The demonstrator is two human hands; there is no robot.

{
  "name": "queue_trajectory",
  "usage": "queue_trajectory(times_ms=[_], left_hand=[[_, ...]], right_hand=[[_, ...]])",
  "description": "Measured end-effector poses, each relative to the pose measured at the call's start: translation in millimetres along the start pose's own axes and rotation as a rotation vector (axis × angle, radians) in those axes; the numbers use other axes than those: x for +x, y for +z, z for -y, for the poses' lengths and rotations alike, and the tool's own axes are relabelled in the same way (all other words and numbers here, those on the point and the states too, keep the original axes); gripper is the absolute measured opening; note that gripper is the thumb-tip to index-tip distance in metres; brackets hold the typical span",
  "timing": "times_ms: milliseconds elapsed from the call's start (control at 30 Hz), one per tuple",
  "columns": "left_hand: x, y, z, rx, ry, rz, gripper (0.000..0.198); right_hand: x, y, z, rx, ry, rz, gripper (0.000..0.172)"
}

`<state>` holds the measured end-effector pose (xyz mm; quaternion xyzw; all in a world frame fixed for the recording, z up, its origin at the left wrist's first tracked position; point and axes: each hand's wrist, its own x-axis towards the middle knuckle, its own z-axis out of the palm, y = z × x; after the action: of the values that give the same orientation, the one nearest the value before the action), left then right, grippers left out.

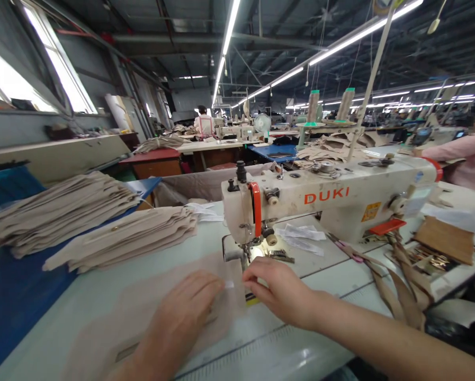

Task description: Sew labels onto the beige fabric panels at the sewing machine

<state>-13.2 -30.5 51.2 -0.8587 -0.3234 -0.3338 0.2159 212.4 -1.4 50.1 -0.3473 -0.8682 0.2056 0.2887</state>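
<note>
A beige fabric panel (158, 288), blurred by motion, lies on the pale machine table below the needle area. My left hand (185, 309) rests over it, fingers closed together. A small white label (230, 284) sticks out at its fingertips. My right hand (279, 291) is closed in a pinch at the panel's right edge, just in front of the lit presser foot (247, 256); whatever is between thumb and fingers is hidden. Above both hands stands the white sewing machine (293, 198), with orange lettering and an orange lever guard.
Stacks of beige cut pieces (134, 238) lie to the left. White strips (303, 235) rest on the machine bed. Tan straps (396, 286) and pink-handled scissors (346, 248) lie at the right, near a brown piece (446, 238). Co-workers sit behind and at far right.
</note>
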Motion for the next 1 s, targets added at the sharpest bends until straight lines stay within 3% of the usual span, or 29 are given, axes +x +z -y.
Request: queue_trajectory(times_ms=[133, 200, 300, 533, 1000], left_hand=[[-2.5, 24.3, 14.2, -0.079, -0.086, 0.028, 0.027], [-4.8, 38.3, 14.6, -0.138, -0.051, 0.112, 0.030], [-7.8, 50.5, 13.0, -0.198, -0.023, 0.238, 0.032], [-10.3, 49.9, 18.1, -0.187, 0.042, 0.338, 0.029], [-8.8, 52.6, 19.9, -0.068, 0.119, 0.297, 0.035]], right_hand=[[-13.9, 4.8, -5.5, -0.092, -0.184, 0.078, 0.015], [-23.0, 9.4, -6.1, -0.114, -0.279, 0.151, 0.020], [-32.8, 16.5, -7.5, -0.148, -0.305, 0.193, 0.029], [-35.1, 19.5, -8.1, -0.153, -0.261, 0.202, 0.029], [-32.9, 17.9, -6.5, -0.159, -0.264, 0.218, 0.027]])
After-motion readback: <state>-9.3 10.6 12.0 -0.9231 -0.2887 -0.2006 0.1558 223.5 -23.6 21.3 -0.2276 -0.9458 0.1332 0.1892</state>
